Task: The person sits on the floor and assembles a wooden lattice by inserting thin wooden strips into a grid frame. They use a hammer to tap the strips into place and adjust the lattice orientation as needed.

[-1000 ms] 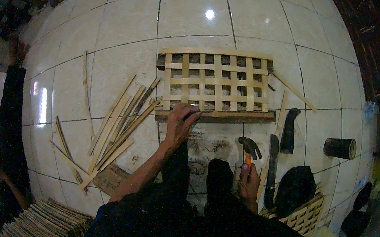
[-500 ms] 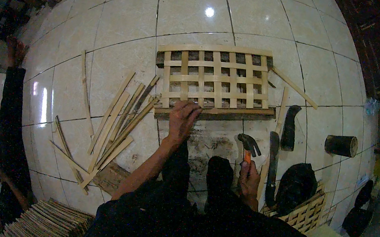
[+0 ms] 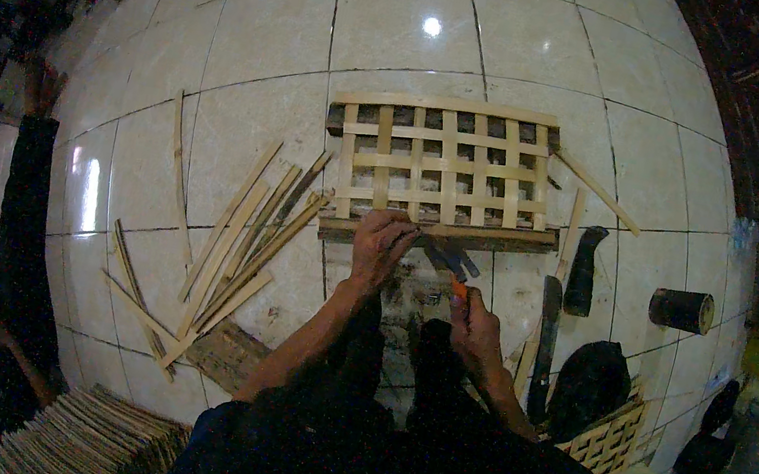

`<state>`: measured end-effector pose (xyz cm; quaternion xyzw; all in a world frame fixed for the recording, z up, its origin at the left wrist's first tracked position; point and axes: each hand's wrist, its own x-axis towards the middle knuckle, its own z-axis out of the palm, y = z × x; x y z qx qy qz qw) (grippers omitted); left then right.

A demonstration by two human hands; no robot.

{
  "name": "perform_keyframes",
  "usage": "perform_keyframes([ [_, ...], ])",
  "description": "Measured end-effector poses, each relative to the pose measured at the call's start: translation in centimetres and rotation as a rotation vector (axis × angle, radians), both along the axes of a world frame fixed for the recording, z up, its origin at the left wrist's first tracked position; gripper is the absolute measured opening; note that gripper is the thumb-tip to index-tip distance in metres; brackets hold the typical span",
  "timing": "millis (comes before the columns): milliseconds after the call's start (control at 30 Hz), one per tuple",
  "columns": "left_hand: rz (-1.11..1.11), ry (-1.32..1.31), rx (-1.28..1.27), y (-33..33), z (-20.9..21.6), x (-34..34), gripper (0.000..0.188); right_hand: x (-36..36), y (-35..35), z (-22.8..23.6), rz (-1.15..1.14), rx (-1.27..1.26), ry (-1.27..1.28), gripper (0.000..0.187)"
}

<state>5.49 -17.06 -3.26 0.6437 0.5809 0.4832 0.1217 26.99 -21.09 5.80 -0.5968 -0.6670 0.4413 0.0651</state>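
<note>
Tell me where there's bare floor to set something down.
Widest: floor tiles beyond the woven bamboo lattice. Smaller: between the lattice's far left corner and the lone strip. Crowded: left of the left hand, with fanned bamboo strips; right of the right hand, with a long knife and black bundle.

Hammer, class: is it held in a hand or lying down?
The hammer is held: the right hand grips its orange handle.
</note>
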Motion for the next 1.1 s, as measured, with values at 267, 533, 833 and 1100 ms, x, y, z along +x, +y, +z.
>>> perform_keyframes([
  [267,-0.021,-0.073,-0.035,-0.3,0.0,0.2,0.018,-1.8,0.6,-2.4,0.138,0.487,0.087,0.032],
  [533,-0.062,-0.032,-0.084,0.0,-1.1,-0.2,0.017,-1.7,0.8,-0.9,0.176,0.52,0.113,0.042],
  [833,-0.067,-0.281,-0.185,-0.5,0.9,-2.7,0.017,-1.8,1.1,0.2,0.037,0.259,0.035,0.04],
  [1100,-0.118,-0.125,-0.251,0.1,2.4,-3.7,0.016,-1.4,1.8,-2.2,0.231,0.756,0.169,0.032],
])
